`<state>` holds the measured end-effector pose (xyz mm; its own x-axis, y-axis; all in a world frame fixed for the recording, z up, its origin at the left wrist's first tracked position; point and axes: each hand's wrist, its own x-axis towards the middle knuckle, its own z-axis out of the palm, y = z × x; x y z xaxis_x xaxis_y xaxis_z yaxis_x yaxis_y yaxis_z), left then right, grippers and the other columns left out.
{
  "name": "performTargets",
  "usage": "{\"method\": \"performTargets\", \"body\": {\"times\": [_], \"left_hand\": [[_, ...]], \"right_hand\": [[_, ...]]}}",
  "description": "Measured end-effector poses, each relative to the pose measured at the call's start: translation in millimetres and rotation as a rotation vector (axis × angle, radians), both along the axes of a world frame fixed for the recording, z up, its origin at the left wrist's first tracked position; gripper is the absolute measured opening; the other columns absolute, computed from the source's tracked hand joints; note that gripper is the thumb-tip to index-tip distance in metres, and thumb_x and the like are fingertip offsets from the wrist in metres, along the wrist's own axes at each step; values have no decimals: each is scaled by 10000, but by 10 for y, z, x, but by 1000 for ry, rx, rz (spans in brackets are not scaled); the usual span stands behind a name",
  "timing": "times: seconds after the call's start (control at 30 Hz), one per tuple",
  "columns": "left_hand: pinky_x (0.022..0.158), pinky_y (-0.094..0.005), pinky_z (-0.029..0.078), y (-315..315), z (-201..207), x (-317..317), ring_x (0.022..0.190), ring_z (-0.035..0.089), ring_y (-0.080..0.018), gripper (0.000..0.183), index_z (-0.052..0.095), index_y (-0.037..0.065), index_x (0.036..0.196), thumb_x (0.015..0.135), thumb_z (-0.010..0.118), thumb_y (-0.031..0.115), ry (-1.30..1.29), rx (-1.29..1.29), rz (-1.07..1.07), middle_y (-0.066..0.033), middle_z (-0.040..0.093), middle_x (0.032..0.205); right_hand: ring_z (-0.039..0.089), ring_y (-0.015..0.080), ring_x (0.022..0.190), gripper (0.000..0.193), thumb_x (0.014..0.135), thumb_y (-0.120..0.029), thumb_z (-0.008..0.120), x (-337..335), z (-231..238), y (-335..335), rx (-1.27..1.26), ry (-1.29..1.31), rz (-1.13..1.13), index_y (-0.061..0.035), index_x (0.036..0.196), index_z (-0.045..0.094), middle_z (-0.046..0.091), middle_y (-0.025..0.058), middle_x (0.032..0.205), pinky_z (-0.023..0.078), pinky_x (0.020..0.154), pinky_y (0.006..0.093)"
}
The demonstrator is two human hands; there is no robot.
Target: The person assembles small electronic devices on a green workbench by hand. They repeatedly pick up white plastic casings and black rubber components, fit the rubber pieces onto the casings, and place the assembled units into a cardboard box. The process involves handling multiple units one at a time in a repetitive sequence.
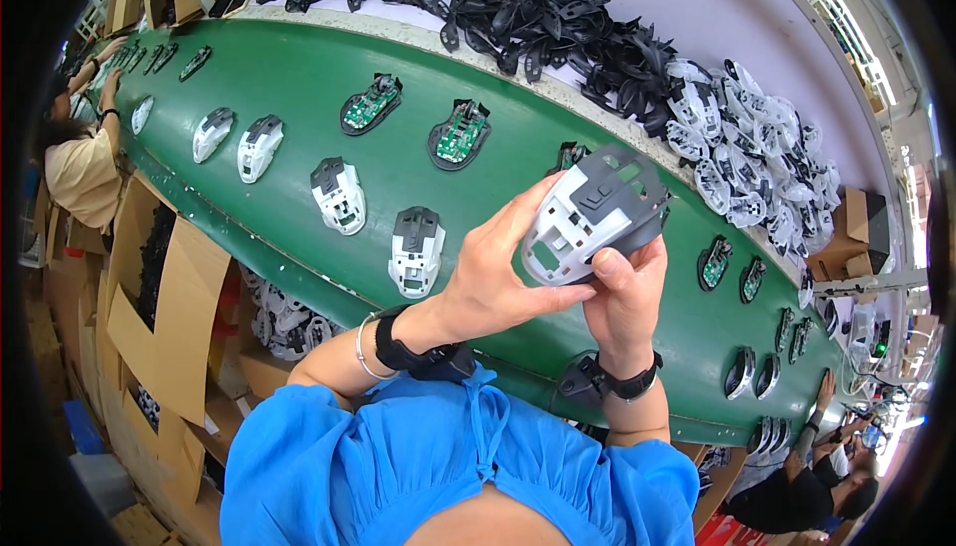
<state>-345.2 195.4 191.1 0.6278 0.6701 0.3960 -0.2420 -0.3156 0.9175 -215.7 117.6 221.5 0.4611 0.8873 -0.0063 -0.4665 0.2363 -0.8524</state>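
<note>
Both hands up over a moving-line style green flat belt (289, 78), holding one palm-shaped computer-mouse shell of white and dark grey plastic (583, 215) between them, clear of the surface and tilted, grey part toward the upper right. Left hand (488, 272): fingers parted from the thumb by the shell's width, curled along its left side, thumb along the lower edge; grip closed on the piece. Right hand (629, 297): thumb pressed to the lower edge, fingers bent around the right side, partly hidden; also gripping the piece. Black strap with a dark module (403, 347) on the left wrist, silvery bangle (363, 352) beside it; similar strap on the right. Belt left of the hands: four white-and-grey shells in a slanting row, nearest one (416, 252) just beside the left hand. Above that row, two black oval bases carrying green circuit boards, the nearer (460, 136) well apart from the fingers; another base partly covered by the held shell. Beyond the belt's far edge: long heap of black plastic parts (518, 8), then a heap of whitish shells (752, 142). Near side, lower left: open brown cardboard box (179, 307). Co-worker in a pale top (80, 177) at far left.
</note>
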Motion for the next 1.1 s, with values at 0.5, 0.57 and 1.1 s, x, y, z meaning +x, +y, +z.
{"method": "performTargets", "body": {"times": [0.5,0.57,1.1], "left_hand": [[992,-355,437,318,137,-251,1181,558,-257,859,380,-55,1384,673,809,163,111,194,-171,-199,521,1319],[971,-370,453,350,171,-288,1171,568,-299,862,394,-51,1374,652,811,168,103,289,-184,-202,520,1321],[949,-412,452,171,141,-429,1142,573,-343,794,501,-70,1278,648,872,239,-80,65,-281,-239,563,1253]], "right_hand": [[607,233,1059,691,658,17,810,-38,10,-117,-118,-15,97,-9,1253,459,595,138,1169,513,909,367],[578,239,1113,823,629,25,822,-54,-10,-108,-76,-36,90,-42,1330,395,552,150,1244,505,924,371],[546,203,1165,857,565,-59,895,45,107,-184,189,-406,305,-7,1303,464,542,125,1285,452,996,360]]}}
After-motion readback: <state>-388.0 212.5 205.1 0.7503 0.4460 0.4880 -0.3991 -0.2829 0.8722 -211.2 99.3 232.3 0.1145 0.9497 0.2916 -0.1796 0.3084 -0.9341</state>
